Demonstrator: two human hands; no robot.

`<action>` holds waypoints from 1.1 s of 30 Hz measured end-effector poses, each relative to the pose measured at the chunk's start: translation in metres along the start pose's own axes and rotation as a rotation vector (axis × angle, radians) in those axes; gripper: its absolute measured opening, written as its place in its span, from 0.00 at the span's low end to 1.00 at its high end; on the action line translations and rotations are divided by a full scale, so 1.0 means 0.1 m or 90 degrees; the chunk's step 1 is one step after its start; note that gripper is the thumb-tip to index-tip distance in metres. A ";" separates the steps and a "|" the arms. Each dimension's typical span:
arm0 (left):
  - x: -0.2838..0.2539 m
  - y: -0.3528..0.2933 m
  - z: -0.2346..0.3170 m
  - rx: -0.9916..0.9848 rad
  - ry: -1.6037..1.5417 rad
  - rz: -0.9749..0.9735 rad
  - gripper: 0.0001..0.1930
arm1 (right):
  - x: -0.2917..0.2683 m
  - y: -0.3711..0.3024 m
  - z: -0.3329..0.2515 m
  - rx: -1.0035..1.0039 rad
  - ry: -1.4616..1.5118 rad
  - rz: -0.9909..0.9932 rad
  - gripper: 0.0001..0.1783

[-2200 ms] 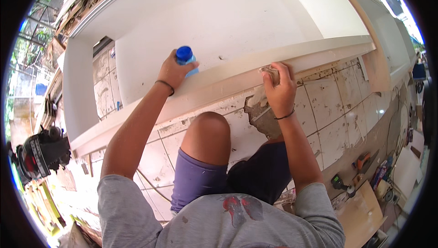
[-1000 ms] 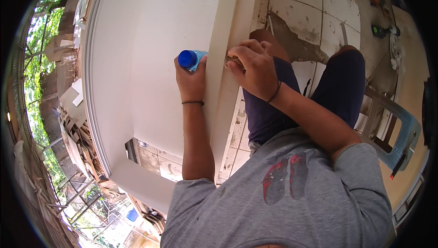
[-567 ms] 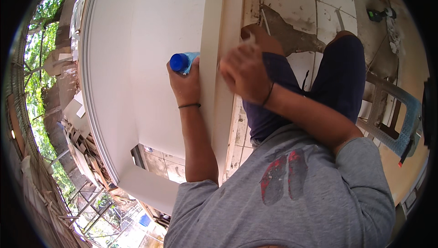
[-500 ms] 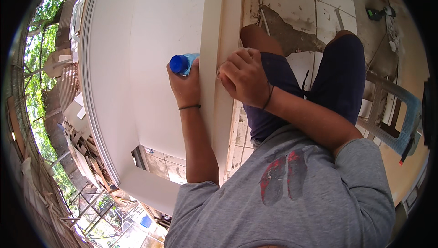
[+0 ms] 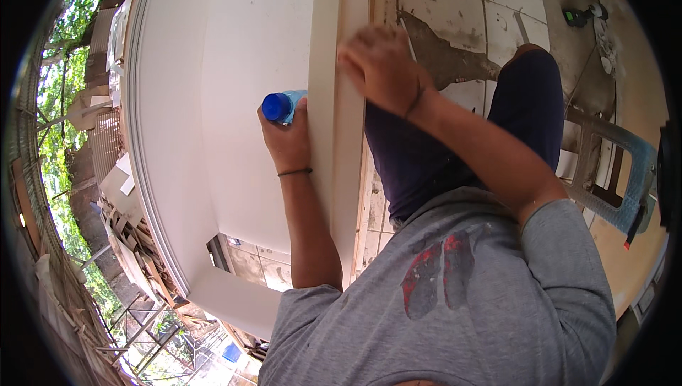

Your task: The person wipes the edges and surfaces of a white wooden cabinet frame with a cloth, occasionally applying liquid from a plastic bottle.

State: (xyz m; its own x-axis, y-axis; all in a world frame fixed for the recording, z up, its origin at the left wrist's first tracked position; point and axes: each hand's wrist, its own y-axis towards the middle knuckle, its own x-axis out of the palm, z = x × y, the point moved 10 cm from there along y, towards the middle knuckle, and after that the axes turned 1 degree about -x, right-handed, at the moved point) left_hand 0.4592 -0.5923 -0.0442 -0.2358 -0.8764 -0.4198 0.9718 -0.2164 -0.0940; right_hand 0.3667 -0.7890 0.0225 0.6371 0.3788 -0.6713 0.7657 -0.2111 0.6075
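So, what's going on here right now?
The person's left hand grips a translucent light-blue plastic bottle with a dark-blue cap, beside the long white straight rail of a large white panelled frame. The right hand, blurred and with fingers curled, is at the rail's outer side; whether it holds anything or touches the rail can't be told. Beyond it is a pale tiled floor with a broken patch.

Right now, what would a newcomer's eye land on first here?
Probably the bottle in the left hand, its vivid blue cap standing out against the white panel. Next, the right hand, blurred by the pale rail's outer edge, and the red-and-grey print on the grey shirt, low in the picture.
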 end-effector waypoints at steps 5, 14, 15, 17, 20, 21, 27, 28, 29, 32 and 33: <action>0.00 0.00 0.14 0.025 -0.037 0.024 0.25 | -0.03 0.13 0.29 0.053 0.071 0.029 0.05; -0.27 -0.28 0.78 0.355 0.090 0.227 0.26 | 0.18 -0.18 1.03 0.595 0.793 0.177 0.08; -0.26 -0.32 0.81 0.389 0.103 0.237 0.26 | 0.18 -0.11 1.09 0.599 0.936 0.224 0.07; -0.27 -0.35 0.81 0.375 0.102 0.243 0.26 | -0.20 0.25 1.05 0.544 0.967 0.233 0.06; -0.28 -0.32 0.74 0.334 0.111 0.243 0.28 | -0.76 0.70 0.94 0.503 0.955 0.233 0.06; -0.26 -0.33 0.75 0.344 0.102 0.244 0.28 | -0.97 0.77 0.93 0.496 0.885 0.235 0.07; -0.14 -0.39 0.92 0.396 0.101 0.204 0.30 | -1.77 0.97 0.77 0.275 0.461 0.242 0.13; -0.21 -0.39 0.96 0.399 0.103 0.215 0.30 | -1.66 0.97 0.63 0.257 0.458 0.190 0.13; -0.16 -0.41 1.00 0.424 0.139 0.217 0.31 | -1.58 0.93 0.55 0.244 0.442 0.138 0.13; -0.02 -0.45 1.08 0.446 0.216 0.217 0.32 | -1.03 0.74 0.39 0.237 0.412 -0.031 0.12; 0.00 -0.44 1.09 0.448 0.266 0.211 0.33 | -0.88 0.67 0.38 0.242 0.430 -0.045 0.12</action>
State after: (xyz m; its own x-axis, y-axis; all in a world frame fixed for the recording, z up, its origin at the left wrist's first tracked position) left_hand 0.4151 -0.6296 0.0586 0.2139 -0.7422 -0.6352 0.7269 -0.3134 0.6111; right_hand 0.3653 -0.8706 0.1066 0.4866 0.8441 -0.2251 0.8583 -0.4139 0.3034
